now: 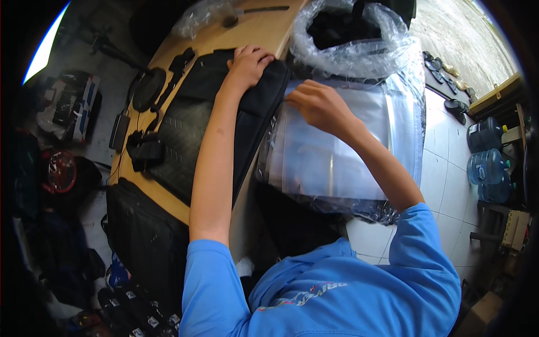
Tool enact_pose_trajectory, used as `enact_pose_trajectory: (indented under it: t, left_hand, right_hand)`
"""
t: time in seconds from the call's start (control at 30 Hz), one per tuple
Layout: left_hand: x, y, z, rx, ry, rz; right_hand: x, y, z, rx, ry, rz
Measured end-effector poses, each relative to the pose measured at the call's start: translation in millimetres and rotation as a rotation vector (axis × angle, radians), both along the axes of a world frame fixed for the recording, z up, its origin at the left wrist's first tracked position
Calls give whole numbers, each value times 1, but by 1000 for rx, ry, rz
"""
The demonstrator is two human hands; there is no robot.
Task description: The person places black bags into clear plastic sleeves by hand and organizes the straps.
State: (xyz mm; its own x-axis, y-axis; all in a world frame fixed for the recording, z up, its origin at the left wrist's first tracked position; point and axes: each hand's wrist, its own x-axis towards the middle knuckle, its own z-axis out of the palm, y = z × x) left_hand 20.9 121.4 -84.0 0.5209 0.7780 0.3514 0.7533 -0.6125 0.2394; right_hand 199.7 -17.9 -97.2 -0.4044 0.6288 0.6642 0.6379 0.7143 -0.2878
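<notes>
Rests the left hand [250,66] palm down on a black backpack [188,132], near its far right corner, fingers bent and slightly apart; cannot tell from this angle whether clamped on the fabric or just lying over it. Holds the right hand [323,106] just beside that corner, back of the hand up, fingers curled together toward the backpack's right edge; cannot tell whether pinching that edge or only near it.

Has the backpack lying flat along the right edge of the worktop [264,27], stretched from the far part almost to the near edge, a dark ridged panel facing up. Crosses the backpack with the left forearm. Shows black straps [147,150] between the backpack and the worktop's left edge, with a round black disc [150,90] farther up that same edge. Shows crumpled clear plastic [202,18] at the far left corner.

Has a stack of clear plastic sheets [337,151] just past the worktop's right edge, partly beneath the right forearm, and at the stack's far edge a ring of clear wrapping [382,62] around something dark. Shows a black bag [143,233] beside the worktop's near left corner. Wears a blue shirt [359,303].
</notes>
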Motion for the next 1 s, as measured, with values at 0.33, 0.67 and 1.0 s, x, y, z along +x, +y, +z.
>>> enact_pose_trajectory:
  t: [0.33, 0.67, 1.0]
  left_hand:
    - [12, 2, 6, -104, 22, -14]
    - [24, -66, 24, 229, -50, -18]
    - [6, -250, -79, -163, -318, 388]
  right_hand:
    - [-150, -161, -32, -232, 190, 297]
    - [-13, -168, -64, -527, 208, -356]
    - [29, -163, -99, -351, -191, -680]
